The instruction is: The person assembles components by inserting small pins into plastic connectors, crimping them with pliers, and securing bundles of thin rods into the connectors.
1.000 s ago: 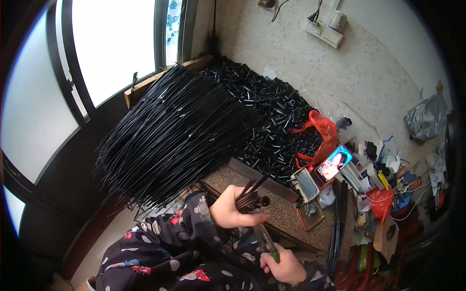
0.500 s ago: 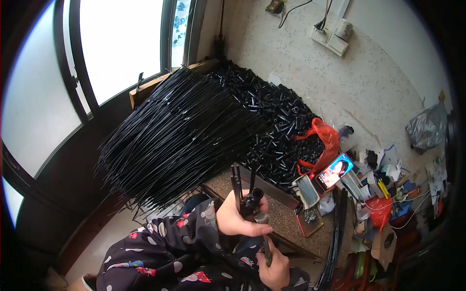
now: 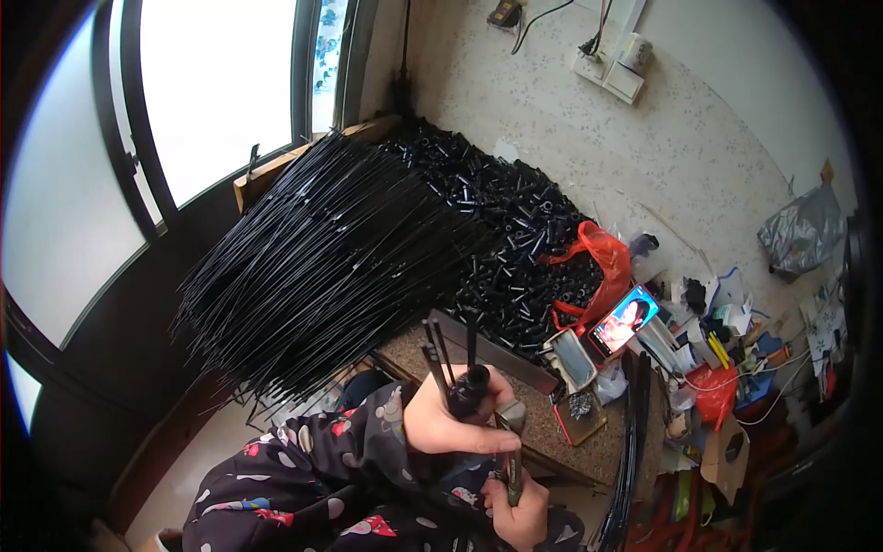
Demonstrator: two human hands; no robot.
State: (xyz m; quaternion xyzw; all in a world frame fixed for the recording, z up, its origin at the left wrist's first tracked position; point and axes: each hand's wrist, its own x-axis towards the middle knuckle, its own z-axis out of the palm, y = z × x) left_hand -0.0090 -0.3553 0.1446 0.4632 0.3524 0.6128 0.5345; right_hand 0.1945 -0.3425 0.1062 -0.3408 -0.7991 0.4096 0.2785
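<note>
My left hand [image 3: 441, 416] is closed around a black tubular part [image 3: 470, 390] and several thin black rods [image 3: 436, 350] that stick up past the fingers. Its thumb reaches across to a grey metal head. That head belongs to a hand tool [image 3: 511, 419], which looks like pincers, though its exact kind is unclear. My right hand [image 3: 521, 513] grips the tool's lower end, just below and to the right of the left hand. The tool's head sits beside the black part; whether they touch cannot be made out.
A large bundle of black rods [image 3: 303, 267] lies on the left beside a heap of short black tubes [image 3: 515, 221]. A red plastic bag [image 3: 607, 262], a lit phone [image 3: 624, 320] and a small tray [image 3: 572, 359] stand right of the heap. More rods [image 3: 633, 451] hang over the table's right side.
The tool's head has shifted slightly right and down, and its handle shows wider. The black part's end has tilted. The whole view has moved a little.
</note>
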